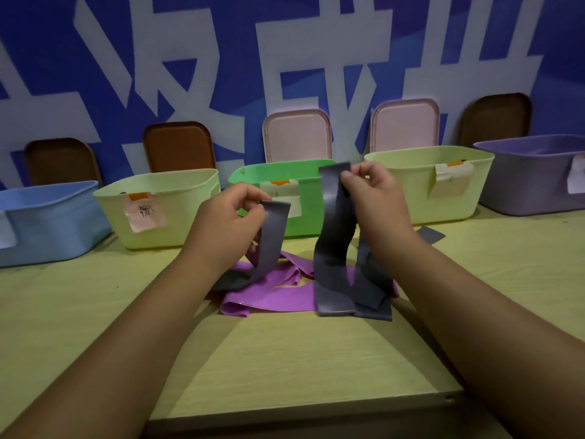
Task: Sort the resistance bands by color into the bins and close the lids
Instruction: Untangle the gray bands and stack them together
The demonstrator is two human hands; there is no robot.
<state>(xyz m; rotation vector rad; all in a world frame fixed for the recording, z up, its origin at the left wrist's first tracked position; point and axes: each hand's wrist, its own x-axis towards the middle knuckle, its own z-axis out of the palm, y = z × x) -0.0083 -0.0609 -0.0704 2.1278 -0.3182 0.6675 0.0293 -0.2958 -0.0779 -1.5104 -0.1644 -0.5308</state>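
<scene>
My left hand point(232, 217) pinches the top of a grey resistance band point(273, 236) that hangs down to the table. My right hand point(372, 191) pinches a longer grey band point(332, 236), lifted higher, whose lower end folds on the table. Purple bands point(272, 293) lie in a heap under both grey ones. Behind them stands a row of open bins: blue bin point(47, 213), pale yellow bin point(177, 198), green bin point(304, 213), second pale yellow bin point(449, 198) and purple bin point(525, 185).
Lids lean against the blue-and-white wall behind the bins: brown lids point(179, 147), pink lids point(297, 134) and another brown lid point(495, 118). Paper labels hang on the bins' fronts. A small grey piece point(432, 234) lies by the right yellow bin. The table's front edge point(300, 407) is near.
</scene>
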